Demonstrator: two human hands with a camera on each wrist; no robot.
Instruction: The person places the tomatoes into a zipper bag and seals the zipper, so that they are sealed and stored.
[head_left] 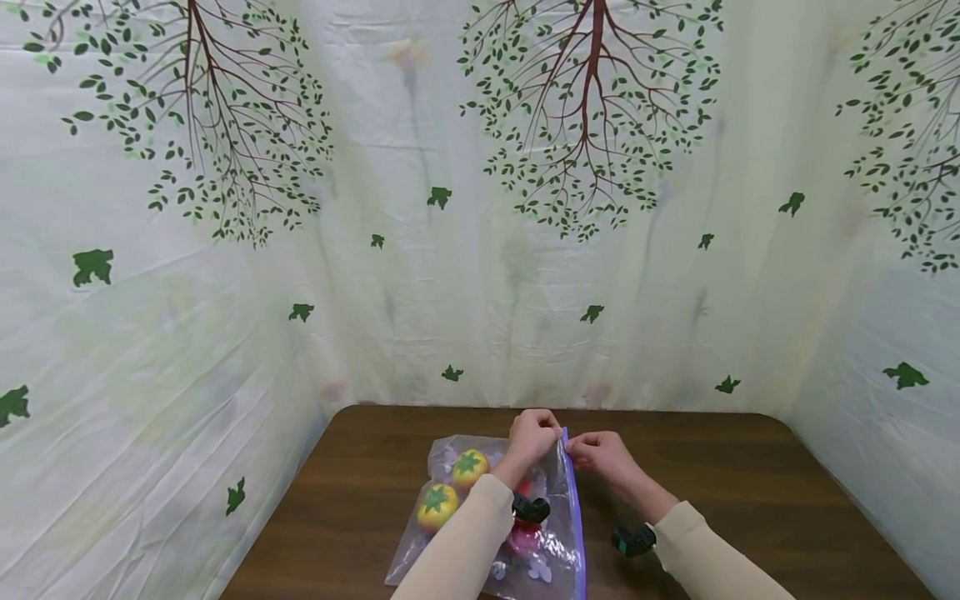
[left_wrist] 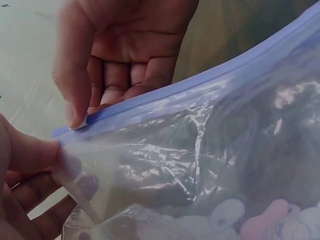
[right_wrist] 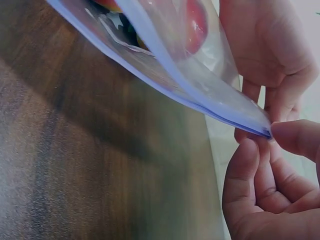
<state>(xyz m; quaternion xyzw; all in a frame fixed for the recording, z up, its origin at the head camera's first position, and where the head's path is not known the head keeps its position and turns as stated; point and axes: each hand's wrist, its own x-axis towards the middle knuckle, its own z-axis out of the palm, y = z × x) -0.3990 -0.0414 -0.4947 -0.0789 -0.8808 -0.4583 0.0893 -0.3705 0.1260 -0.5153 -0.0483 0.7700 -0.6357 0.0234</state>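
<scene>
A clear zip bag [head_left: 557,550] lies on the table with its blue-purple zip strip [head_left: 576,525] facing right. Inside are two round yellow-orange fruits with green leafy tops, one fruit [head_left: 470,468] behind the other, plus a pink-red item [head_left: 525,540] partly hidden by my left arm. My left hand [head_left: 534,435] pinches the bag's far corner beside the strip's end. At that same end, my right hand [head_left: 603,454] pinches a small whitish slider [left_wrist: 80,124] between thumb and finger. The right wrist view shows the strip's two edges apart along the nearer stretch, meeting at the pinched end.
The brown wooden table [head_left: 360,500] extends on both sides of the bag. Behind it hangs a pale cloth [head_left: 517,333] printed with trees and leaves. Dark bands with a device sit on both wrists, one wrist device [head_left: 633,540] close above the tabletop.
</scene>
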